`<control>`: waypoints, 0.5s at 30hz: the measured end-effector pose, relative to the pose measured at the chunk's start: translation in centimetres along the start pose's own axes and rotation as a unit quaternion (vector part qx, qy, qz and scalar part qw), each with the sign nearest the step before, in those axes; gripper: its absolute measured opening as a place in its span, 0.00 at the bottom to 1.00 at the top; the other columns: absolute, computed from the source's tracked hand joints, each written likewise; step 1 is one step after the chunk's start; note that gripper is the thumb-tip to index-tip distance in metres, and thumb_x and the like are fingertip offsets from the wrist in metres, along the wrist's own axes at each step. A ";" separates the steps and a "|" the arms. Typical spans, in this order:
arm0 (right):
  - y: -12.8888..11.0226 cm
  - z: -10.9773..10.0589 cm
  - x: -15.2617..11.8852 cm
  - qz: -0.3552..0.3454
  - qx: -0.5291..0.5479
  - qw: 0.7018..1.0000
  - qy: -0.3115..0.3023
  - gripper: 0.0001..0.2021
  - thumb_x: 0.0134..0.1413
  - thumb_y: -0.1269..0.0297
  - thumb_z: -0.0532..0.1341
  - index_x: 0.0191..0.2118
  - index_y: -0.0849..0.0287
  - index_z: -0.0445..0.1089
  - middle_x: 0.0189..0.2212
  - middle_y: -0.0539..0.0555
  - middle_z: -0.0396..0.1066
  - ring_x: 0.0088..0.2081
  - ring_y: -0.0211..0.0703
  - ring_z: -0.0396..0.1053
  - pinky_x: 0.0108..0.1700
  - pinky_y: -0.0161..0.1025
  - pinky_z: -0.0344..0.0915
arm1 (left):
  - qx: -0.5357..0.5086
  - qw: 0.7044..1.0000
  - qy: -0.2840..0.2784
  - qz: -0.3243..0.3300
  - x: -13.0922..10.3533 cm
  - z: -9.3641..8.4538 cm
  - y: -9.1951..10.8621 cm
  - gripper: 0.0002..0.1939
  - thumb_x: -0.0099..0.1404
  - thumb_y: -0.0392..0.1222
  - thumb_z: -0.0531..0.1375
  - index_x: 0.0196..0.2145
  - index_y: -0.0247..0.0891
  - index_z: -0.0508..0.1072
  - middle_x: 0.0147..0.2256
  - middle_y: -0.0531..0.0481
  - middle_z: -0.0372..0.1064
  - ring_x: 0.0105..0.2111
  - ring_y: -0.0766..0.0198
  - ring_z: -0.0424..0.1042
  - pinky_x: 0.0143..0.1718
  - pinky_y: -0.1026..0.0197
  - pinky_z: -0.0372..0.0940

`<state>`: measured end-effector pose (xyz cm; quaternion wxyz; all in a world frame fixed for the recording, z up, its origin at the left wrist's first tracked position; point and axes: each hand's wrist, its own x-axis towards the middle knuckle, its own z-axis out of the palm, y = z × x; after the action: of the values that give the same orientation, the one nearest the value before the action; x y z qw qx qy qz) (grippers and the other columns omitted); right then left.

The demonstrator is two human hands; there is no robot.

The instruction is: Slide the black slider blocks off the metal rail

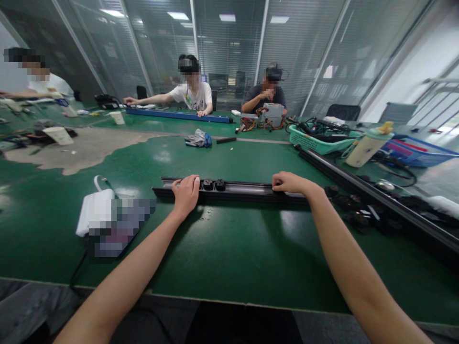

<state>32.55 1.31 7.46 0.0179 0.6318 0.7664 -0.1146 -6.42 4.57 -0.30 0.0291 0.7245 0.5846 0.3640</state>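
Note:
A long black channel rail [247,188] lies crosswise on the green table in front of me. Two small black round-faced modules, which look like socket inserts [220,185], sit side by side in its channel, left of the middle. My left hand [186,193] is closed over the rail near its left end, just left of these inserts. Farther right, my right hand [289,183] has its fingers pinched down at the channel. A dark bit shows under those fingertips, but I cannot make out what it is. The hand and wrist hide part of the rail's right end.
At left lie a white device [95,215] and a blurred-out phone [125,229]. Another long rail [358,191] slants along the right, beside loose black parts [362,217]. Behind are a green basket [315,143], a cream bottle [367,148] and gloves [199,138]. Several people sit across the table.

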 end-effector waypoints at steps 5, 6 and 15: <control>-0.3 -0.1 0.0 0.008 -0.013 1.000 -0.012 0.07 0.63 0.67 0.63 0.42 0.59 0.80 0.42 0.58 0.80 0.43 0.46 0.75 0.44 0.35 0.64 | -0.001 1.000 0.000 0.000 0.0 -0.1 0.0 0.24 0.79 0.48 0.43 0.54 0.41 0.76 0.58 0.39 0.79 0.63 0.50 0.73 0.69 0.40 0.50; -0.4 -0.2 0.0 0.009 -0.016 1.000 -0.013 0.07 0.63 0.68 0.63 0.42 0.59 0.79 0.42 0.58 0.80 0.43 0.46 0.75 0.44 0.35 0.64 | -0.001 1.000 0.000 0.000 0.0 -0.1 -0.1 0.24 0.79 0.48 0.43 0.54 0.41 0.76 0.58 0.39 0.79 0.63 0.50 0.73 0.69 0.40 0.50; -0.5 -0.1 0.1 0.007 -0.031 0.999 -0.014 0.08 0.64 0.67 0.63 0.44 0.59 0.80 0.44 0.59 0.80 0.45 0.47 0.75 0.45 0.35 0.65 | 0.000 1.000 0.005 0.004 0.0 0.1 -0.2 0.24 0.80 0.48 0.43 0.54 0.41 0.76 0.58 0.40 0.79 0.62 0.50 0.74 0.68 0.41 0.50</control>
<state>32.10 1.33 7.60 0.0492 0.6350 0.7645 -0.0995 -6.52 4.71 -0.46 0.0248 0.7249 0.5822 0.3673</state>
